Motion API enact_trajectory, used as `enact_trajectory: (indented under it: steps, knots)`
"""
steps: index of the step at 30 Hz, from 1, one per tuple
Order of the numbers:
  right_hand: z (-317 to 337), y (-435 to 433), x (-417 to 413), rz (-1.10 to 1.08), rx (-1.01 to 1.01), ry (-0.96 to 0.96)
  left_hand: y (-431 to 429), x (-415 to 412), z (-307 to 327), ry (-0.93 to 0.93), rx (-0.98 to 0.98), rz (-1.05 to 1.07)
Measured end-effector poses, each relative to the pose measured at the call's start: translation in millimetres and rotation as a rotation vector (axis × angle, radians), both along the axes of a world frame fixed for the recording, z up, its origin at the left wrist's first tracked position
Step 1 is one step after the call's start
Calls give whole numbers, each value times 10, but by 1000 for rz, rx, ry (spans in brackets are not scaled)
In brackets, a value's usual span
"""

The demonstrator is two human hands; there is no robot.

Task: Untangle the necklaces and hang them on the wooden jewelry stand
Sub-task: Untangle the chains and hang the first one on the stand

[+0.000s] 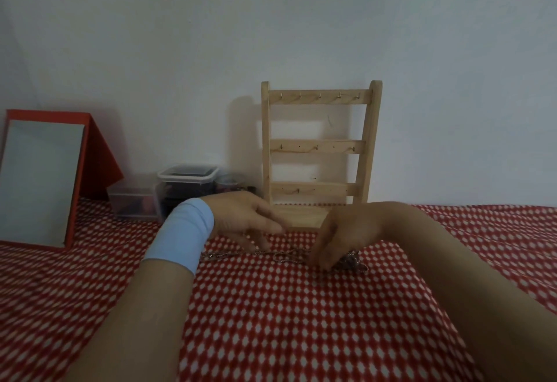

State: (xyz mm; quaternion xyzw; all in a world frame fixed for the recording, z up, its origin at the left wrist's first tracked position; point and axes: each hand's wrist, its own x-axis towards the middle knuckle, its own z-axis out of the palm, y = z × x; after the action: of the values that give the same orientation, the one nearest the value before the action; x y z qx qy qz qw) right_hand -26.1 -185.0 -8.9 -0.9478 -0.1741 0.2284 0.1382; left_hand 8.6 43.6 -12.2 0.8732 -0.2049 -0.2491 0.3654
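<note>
A tangle of silver necklaces (283,256) is laid on a red cloth (301,327) printed with white dots. Its long axis is run from left to right across the view, with a thin chain trailed out to the left end and a denser knot bunched at the right end.

The left hand (241,218), with a pale blue band (184,234) worn at the wrist, is held slack over the left part of the chain, fingers loosely extended toward the right. The right hand (346,231) is arched over the knot with its fingertips (325,264) pointed down onto it; whether a chain is actually pinched cannot be told.

Just behind the hands, a wooden jewelry stand (319,146) is stood upright against a plain white wall (271,19), ladder-shaped, with three rungs fitted with small hooks. To the left, clear plastic boxes (187,182) are set by the wall, and a red-framed mirror (39,182) is propped at a tilt.
</note>
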Motion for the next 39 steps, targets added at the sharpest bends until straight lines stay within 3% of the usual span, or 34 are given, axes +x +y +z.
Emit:
enact_trajectory:
  steps: [3, 6, 9, 13, 15, 20, 25, 30, 35, 37, 39]
  knots:
    - [-133, 127, 72, -99, 235, -250, 63, 100, -55, -266, 211, 105]
    - [-338, 328, 111, -113, 243, -445, 83, 126, -174, -231, 431, 135]
    - [-544, 483, 108, 12, 186, -453, 71, 174, -296, -206, 513, 145]
    - [-697, 561, 118, 75, 103, -502, 71, 198, -303, -256, 437, 93]
    - [-698, 562, 119, 42, 153, -544, 67, 165, -228, -234, 322, 44]
    - [-604, 457, 153, -99, 462, -499, 45, 147, -162, -216, 32, 69]
    - [-475, 314, 143, -244, 862, -363, -68, 124, -238, 115, -443, 152]
    - [-377, 179, 146, -270, 934, -263, -92, 96, -168, 122, -433, 160]
    - [-345, 148, 124, -247, 838, -233, -47, 48, 4, -258, -72, 189]
    - [-350, 152, 128, -250, 809, -248, -32, 60, 5, -354, -74, 170]
    - [-349, 154, 131, -251, 795, -257, -13, 86, -16, -337, -106, 187]
